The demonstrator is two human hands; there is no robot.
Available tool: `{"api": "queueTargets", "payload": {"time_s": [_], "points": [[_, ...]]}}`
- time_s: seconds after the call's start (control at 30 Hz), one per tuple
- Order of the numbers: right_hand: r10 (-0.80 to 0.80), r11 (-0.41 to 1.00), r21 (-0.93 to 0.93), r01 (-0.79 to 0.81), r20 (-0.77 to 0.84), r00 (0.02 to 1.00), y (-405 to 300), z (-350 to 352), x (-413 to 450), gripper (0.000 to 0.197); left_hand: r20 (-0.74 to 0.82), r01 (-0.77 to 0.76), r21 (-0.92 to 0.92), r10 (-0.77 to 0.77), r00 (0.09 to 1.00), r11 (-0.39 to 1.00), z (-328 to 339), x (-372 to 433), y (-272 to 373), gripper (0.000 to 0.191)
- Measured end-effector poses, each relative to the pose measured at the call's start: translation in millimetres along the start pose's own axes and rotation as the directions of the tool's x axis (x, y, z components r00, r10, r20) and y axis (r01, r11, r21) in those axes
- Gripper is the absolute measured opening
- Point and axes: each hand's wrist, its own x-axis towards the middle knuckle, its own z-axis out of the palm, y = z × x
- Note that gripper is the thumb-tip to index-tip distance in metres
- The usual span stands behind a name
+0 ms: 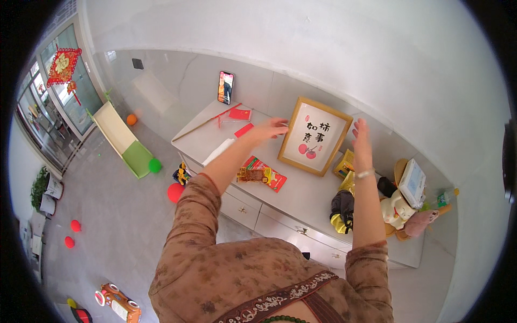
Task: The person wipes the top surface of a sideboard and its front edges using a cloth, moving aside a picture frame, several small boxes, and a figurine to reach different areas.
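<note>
A wooden picture frame [284, 139] leans upright against the wall at the back of a white drawer cabinet [268, 202]. Its white print bears brushed characters and two red persimmons. My left hand [274, 128] is at the frame's left edge with fingers stretched out; whether the fingertips touch the wood cannot be told. Beyond the opposite edge, my right hand [362, 135] is raised, apart from the frame and holding nothing. In front of the frame lie a packaged snack [254, 175] and a red printed packet [279, 181] partly under it.
A phone [225, 88], a thin stick [202, 124] and a small red flag [240, 114] occupy the cabinet's left end. Crowding the right are a yellow box [344, 163], dark pouch [342, 206], lucky cat figure [394, 210] and bottle [444, 198]. A toy slide [121, 137] and balloons stand leftward.
</note>
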Motion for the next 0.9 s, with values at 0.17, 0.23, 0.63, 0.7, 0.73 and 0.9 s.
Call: {"api": "queueTargets", "payload": {"time_s": [0.17, 0.23, 0.63, 0.7, 0.73, 0.9], "points": [[-0.284, 0.959, 0.092, 0.27, 0.243, 0.927, -17, -30, -108, 0.04, -0.324, -0.02, 0.29, 0.118, 0.939, 0.957, -106, -30, 28, 0.043], [-0.24, 0.966, 0.176, 0.19, 0.337, 0.91, 14, -34, -145, 0.03, -0.492, -0.019, 0.266, 0.153, 0.857, 0.964, -129, -34, 39, 0.035], [-0.17, 0.926, -0.257, 0.276, 0.369, 0.914, 125, -14, -184, 0.013, -0.169, 0.215, 0.953, 0.215, 0.962, -0.214, -120, -4, -22, 0.011], [-0.16, 0.943, -0.22, 0.248, 0.354, 0.921, 121, -10, -183, 0.011, -0.191, 0.232, 0.951, 0.205, 0.96, -0.202, -132, -1, -35, 0.01], [-0.159, 0.94, -0.23, 0.253, 0.36, 0.919, 119, -9, -185, 0.011, -0.209, 0.245, 0.95, 0.189, 0.96, -0.193, -137, -1, -36, 0.01], [-0.203, 0.91, -0.281, 0.305, 0.341, 0.918, 117, -14, -186, 0.008, -0.172, 0.116, 0.971, 0.275, 0.946, 0.208, -109, 7, -11, 0.011]]}}
